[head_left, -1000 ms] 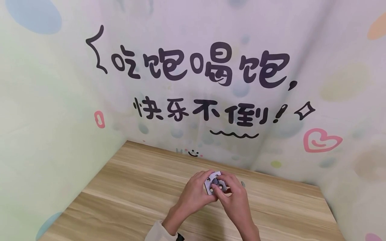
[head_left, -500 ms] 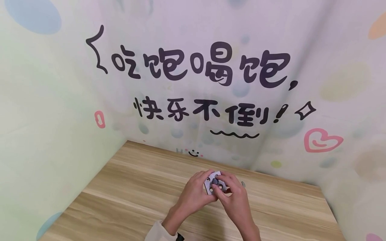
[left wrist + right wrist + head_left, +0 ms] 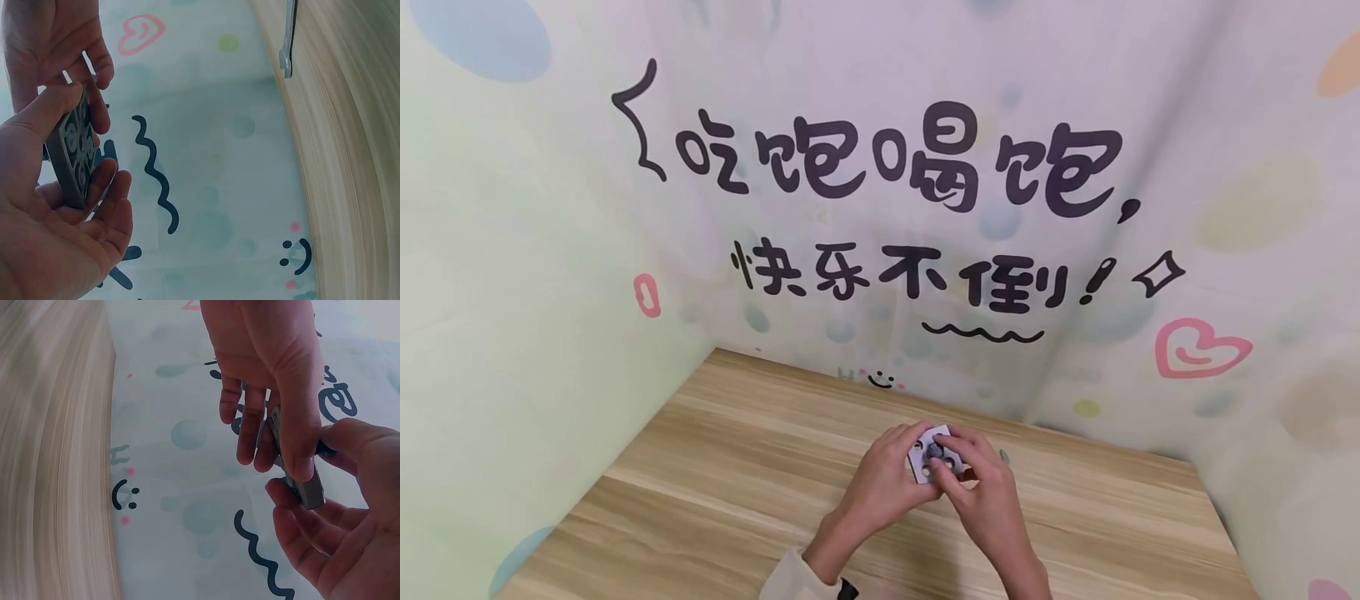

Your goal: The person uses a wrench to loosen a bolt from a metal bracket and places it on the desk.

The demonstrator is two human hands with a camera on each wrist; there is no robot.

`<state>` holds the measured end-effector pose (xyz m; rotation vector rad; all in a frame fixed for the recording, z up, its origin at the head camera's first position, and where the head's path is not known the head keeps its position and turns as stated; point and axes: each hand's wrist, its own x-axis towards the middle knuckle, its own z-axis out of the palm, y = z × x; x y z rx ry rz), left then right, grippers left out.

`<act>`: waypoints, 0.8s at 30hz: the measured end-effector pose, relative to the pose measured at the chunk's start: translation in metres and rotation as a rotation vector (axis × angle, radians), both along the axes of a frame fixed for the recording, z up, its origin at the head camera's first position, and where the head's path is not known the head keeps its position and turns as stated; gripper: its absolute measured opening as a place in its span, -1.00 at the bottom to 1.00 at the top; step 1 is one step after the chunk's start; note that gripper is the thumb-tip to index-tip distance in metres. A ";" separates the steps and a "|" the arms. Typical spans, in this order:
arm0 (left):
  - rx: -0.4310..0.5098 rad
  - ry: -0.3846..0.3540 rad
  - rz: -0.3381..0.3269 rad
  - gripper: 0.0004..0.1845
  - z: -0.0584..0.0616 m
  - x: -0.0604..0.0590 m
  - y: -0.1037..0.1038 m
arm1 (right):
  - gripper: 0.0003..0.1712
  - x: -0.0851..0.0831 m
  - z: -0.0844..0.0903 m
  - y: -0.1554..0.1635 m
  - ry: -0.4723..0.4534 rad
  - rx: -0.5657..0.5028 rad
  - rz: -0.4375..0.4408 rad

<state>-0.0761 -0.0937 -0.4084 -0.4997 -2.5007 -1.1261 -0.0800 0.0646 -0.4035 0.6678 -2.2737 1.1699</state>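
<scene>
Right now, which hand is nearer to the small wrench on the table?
Right. The right hand, gripping the square plate, sits just beside the wrench; the left hand holds the plate's far side, farther from it.

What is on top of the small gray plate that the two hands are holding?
On the plate sits a dark round piece, beside open holes. The right hand covers its right side; the left hand covers its underside.

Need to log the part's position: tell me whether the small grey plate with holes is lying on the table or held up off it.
Held up: the grey plate is gripped between the left hand and the right hand, clear of the wooden table.
</scene>
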 end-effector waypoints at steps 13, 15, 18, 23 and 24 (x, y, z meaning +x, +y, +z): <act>0.006 -0.010 0.009 -0.30 0.001 0.001 -0.001 | -0.65 0.001 0.001 -0.001 -0.018 -0.006 0.023; 0.005 -0.016 0.008 -0.30 0.000 0.001 -0.001 | -0.63 0.001 0.002 -0.001 -0.060 -0.017 0.014; 0.006 -0.023 0.005 -0.30 -0.001 0.000 0.000 | -0.59 0.003 0.004 -0.003 -0.138 -0.043 -0.006; 0.016 -0.033 -0.006 -0.30 -0.001 0.000 0.001 | -0.52 0.005 0.005 -0.006 -0.199 -0.079 -0.073; 0.018 -0.033 -0.008 -0.31 -0.001 0.000 0.001 | -0.55 0.005 0.005 -0.006 -0.197 -0.083 -0.090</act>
